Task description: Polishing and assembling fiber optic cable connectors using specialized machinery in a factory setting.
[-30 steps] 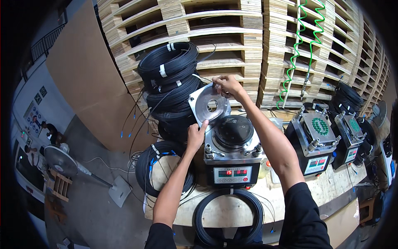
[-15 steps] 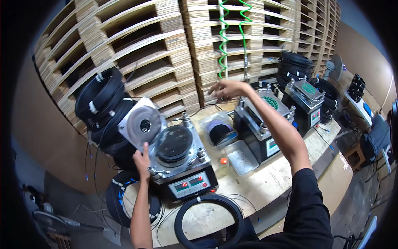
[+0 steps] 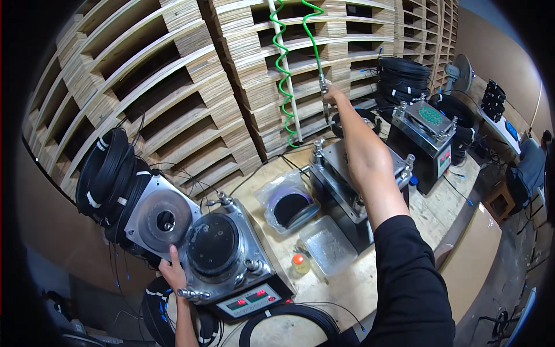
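My left hand (image 3: 173,272) grips the lower edge of a square metal plate (image 3: 151,218), its thumb on the face. The plate carries a round, translucent disc with a central hole and stands tilted beside a bench machine (image 3: 254,240). On that machine lies a dark round pad (image 3: 213,246), flecked with light specks. My right arm stretches far forward over a second machine (image 3: 361,220). My right hand (image 3: 333,93) is closed around a slim metal air gun (image 3: 323,82), hanging from a green coiled hose (image 3: 314,43). Its fingers are partly hidden.
Stacked wooden pallets (image 3: 150,69) stand behind the bench (image 3: 312,283). Nearby are a clear tray (image 3: 329,246), an orange-capped bottle (image 3: 300,264) and a bagged round pad (image 3: 289,205). Black cable coils (image 3: 107,179) lie left; a third machine (image 3: 425,139) stands right.
My right hand has moved forward from open air and closed on the air gun. The view has shifted; my left hand still holds the plate.
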The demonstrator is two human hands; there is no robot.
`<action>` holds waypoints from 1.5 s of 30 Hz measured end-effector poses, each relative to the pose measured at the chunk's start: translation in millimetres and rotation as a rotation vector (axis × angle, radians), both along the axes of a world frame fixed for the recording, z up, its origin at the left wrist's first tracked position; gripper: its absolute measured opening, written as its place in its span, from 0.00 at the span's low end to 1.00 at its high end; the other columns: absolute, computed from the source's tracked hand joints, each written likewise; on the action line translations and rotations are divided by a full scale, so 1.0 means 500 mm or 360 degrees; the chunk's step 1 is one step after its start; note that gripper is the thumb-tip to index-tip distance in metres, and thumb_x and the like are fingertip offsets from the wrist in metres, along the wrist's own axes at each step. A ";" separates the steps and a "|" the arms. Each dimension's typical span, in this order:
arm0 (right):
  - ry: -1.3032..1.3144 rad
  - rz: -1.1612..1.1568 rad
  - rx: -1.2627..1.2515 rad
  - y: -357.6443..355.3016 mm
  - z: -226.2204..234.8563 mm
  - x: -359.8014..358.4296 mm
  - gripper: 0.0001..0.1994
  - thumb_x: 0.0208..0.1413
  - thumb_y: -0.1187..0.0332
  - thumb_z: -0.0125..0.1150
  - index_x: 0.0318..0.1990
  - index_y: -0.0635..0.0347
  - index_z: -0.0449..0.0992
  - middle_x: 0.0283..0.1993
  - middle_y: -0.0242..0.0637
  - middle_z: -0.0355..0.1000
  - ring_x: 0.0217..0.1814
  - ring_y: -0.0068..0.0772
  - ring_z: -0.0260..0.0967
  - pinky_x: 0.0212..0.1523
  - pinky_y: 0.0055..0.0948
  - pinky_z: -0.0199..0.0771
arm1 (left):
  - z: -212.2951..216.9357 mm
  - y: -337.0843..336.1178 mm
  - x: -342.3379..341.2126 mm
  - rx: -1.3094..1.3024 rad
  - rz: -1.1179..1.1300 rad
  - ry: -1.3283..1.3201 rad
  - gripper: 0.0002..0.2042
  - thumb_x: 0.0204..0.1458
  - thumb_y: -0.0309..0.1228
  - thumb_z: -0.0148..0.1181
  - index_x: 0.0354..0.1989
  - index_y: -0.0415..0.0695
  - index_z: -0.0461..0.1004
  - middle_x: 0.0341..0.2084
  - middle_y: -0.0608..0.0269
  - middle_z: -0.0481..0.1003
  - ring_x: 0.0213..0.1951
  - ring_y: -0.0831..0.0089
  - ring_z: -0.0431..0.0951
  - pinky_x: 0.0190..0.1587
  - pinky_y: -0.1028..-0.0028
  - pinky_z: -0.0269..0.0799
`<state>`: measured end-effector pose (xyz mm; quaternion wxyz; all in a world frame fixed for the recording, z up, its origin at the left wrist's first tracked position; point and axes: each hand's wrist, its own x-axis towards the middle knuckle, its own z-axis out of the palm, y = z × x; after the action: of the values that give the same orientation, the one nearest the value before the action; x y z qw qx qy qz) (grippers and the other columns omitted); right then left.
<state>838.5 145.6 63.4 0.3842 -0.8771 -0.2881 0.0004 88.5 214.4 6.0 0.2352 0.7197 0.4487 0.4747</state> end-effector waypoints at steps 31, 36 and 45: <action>0.1165 0.1117 0.1286 -0.346 0.164 -1.205 0.27 0.66 0.70 0.50 0.72 0.51 0.54 0.39 0.39 0.76 0.40 0.26 0.76 0.44 0.27 0.76 | 0.019 -0.053 0.012 0.0317 -0.0212 -0.0151 0.25 0.61 0.42 0.59 0.20 0.31 0.73 0.21 0.36 0.72 0.28 0.39 0.75 0.31 0.51 0.66; 0.0729 0.0635 0.1392 -0.367 0.160 -1.220 0.19 0.64 0.73 0.50 0.62 0.56 0.68 0.34 0.29 0.67 0.32 0.17 0.62 0.36 0.21 0.66 | 0.035 -0.069 0.011 0.0274 -0.0298 -0.0149 0.22 0.63 0.40 0.57 0.25 0.30 0.76 0.26 0.38 0.76 0.32 0.40 0.76 0.36 0.52 0.67; 0.0402 0.0601 0.1366 -0.392 0.188 -1.261 0.15 0.62 0.74 0.52 0.55 0.62 0.72 0.35 0.26 0.63 0.32 0.15 0.54 0.35 0.19 0.57 | 0.035 -0.061 0.007 0.0248 -0.0319 -0.0169 0.23 0.63 0.40 0.56 0.26 0.29 0.76 0.26 0.37 0.76 0.33 0.40 0.76 0.36 0.52 0.67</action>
<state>208.2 -50.4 157.6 0.7364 -0.5650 -0.3676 0.0578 92.1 184.1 23.4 0.2483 0.7509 0.3234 0.5195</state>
